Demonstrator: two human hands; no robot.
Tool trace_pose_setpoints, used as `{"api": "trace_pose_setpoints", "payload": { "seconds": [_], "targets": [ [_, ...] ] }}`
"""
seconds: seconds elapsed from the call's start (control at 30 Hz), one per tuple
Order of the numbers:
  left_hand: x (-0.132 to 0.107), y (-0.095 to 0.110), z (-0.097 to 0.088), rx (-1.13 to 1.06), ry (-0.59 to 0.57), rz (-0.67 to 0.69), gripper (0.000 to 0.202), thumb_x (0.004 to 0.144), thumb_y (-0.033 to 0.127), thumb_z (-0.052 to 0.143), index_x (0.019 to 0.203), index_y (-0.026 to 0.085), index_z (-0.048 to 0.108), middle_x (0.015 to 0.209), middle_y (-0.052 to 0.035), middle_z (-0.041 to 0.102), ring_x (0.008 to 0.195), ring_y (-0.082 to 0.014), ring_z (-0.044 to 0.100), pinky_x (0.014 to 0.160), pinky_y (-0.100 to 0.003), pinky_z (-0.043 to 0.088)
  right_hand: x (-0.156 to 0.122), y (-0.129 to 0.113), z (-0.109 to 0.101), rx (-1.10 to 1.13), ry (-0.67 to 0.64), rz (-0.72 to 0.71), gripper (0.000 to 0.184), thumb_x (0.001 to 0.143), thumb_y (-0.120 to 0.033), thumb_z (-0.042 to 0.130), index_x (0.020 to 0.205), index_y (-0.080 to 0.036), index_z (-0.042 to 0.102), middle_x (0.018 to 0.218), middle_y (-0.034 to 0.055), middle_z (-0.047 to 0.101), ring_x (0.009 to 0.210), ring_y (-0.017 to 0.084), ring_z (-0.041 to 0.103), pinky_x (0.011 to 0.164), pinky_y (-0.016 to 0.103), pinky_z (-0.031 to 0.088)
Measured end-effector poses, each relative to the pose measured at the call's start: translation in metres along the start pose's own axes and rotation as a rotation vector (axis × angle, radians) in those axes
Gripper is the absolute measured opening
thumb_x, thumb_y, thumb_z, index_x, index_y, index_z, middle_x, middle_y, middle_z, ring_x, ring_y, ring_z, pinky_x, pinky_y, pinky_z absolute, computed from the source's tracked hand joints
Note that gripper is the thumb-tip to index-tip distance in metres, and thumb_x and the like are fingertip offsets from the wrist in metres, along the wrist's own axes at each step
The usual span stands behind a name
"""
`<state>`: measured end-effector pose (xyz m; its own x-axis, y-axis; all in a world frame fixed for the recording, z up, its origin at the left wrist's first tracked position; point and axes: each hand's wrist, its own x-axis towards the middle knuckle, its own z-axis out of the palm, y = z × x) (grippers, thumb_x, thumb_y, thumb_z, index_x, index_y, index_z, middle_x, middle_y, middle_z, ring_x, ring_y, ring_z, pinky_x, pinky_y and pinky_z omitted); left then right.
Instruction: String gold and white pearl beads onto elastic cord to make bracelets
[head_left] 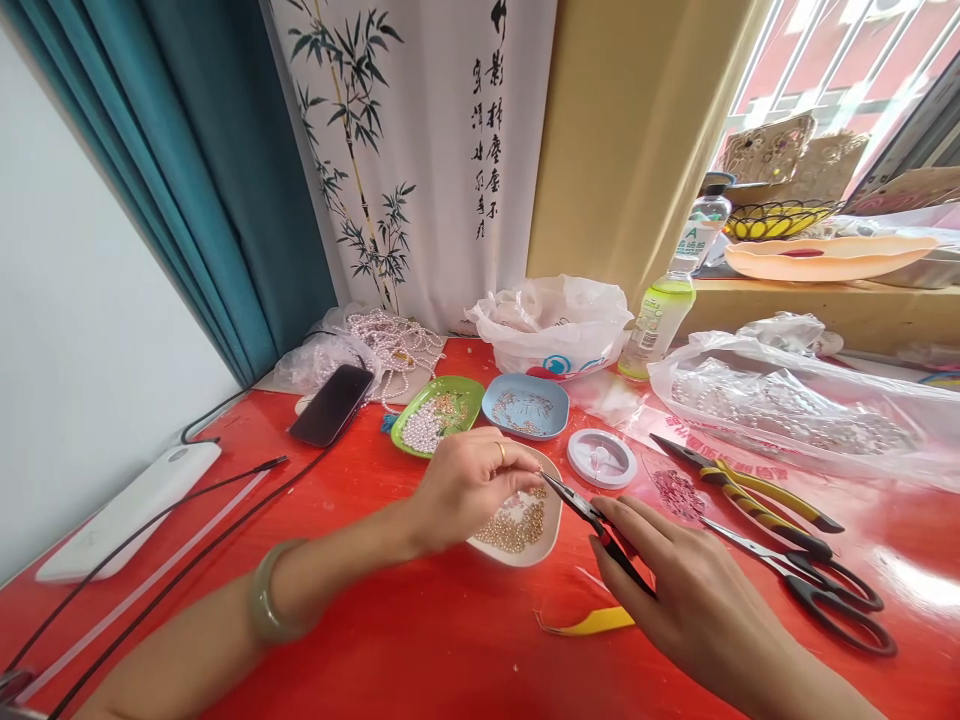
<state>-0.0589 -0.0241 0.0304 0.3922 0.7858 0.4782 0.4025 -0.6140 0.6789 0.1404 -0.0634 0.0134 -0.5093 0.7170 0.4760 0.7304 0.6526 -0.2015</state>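
Observation:
My right hand (675, 565) is closed round the red-and-black handles of needle-nose pliers (576, 500), whose tip points up and to the left. At that tip, my left hand (476, 485) pinches with thumb and forefinger; whatever is between them is too small to make out. Both hands are over a white dish (553, 530) of gold beads (517, 528). Behind it stand a green dish (471, 392) with white and gold beads and a blue dish (525, 382) with small metal pieces. A white spool (602, 458) lies to their right.
Yellow-handled pliers (772, 500), scissors (810, 575) and red beads (679, 495) lie on the right; yellow tweezers (596, 622) are in front. A phone (332, 405), cables and a white power bank (135, 510) occupy the left. Plastic bags (555, 325) and a bottle (660, 315) line the back.

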Motion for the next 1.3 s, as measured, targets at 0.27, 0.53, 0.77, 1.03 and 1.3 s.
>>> {"api": "trace_pose_setpoints", "payload": {
  "seconds": [0.27, 0.53, 0.77, 1.03, 1.3],
  "targets": [
    [0.01, 0.0, -0.006, -0.481, -0.149, -0.427, 0.023, 0.069, 0.03, 0.058, 0.082, 0.012, 0.063, 0.073, -0.0056, 0.066, 0.06, -0.0107, 0.056, 0.053, -0.021, 0.044, 0.012, 0.018, -0.017, -0.126, -0.172, 0.181, 0.021, 0.077, -0.028, 0.041, 0.094, -0.02, 0.05, 0.081, 0.0052, 0.059, 0.061, 0.016, 0.056, 0.05, 0.025, 0.04],
    [0.011, -0.005, -0.007, -0.84, -0.189, -0.506, 0.017, 0.074, 0.021, 0.052, 0.088, 0.013, 0.058, 0.076, -0.0057, 0.065, 0.046, -0.0025, 0.044, 0.044, -0.015, 0.034, -0.004, 0.044, 0.0, -0.358, -0.413, 0.179, 0.024, 0.073, -0.025, 0.045, 0.091, -0.012, 0.056, 0.093, 0.0149, 0.058, 0.085, 0.027, 0.056, 0.068, 0.038, 0.043],
    [0.008, -0.001, 0.0, -0.983, -0.258, -0.53, 0.019, 0.069, 0.012, 0.05, 0.087, 0.013, 0.057, 0.078, -0.0048, 0.061, 0.043, -0.0014, 0.042, 0.042, -0.014, 0.035, 0.009, 0.023, -0.004, -0.098, -0.224, 0.245, 0.022, 0.081, -0.027, 0.039, 0.089, -0.016, 0.056, 0.091, 0.0118, 0.058, 0.085, 0.026, 0.053, 0.071, 0.041, 0.042],
    [-0.007, 0.014, 0.017, -0.823, -0.485, -0.41, 0.033, 0.067, 0.007, 0.046, 0.097, 0.016, 0.052, 0.08, -0.003, 0.058, 0.053, -0.0059, 0.053, 0.05, -0.018, 0.043, 0.012, -0.019, 0.001, 1.123, -0.419, 0.339, 0.015, 0.078, -0.02, 0.044, 0.082, -0.014, 0.057, 0.076, 0.0014, 0.059, 0.07, 0.012, 0.053, 0.063, 0.022, 0.043],
    [-0.001, 0.02, -0.012, -0.343, -0.867, -0.204, 0.035, 0.065, 0.0, 0.043, 0.088, 0.018, 0.063, 0.083, -0.0022, 0.065, 0.077, -0.0131, 0.059, 0.068, -0.023, 0.046, 0.005, 0.002, 0.002, 0.831, -0.511, 0.398, 0.017, 0.069, -0.009, 0.048, 0.069, -0.015, 0.064, 0.058, -0.0025, 0.057, 0.054, 0.008, 0.048, 0.049, 0.017, 0.036]
  ]
}}
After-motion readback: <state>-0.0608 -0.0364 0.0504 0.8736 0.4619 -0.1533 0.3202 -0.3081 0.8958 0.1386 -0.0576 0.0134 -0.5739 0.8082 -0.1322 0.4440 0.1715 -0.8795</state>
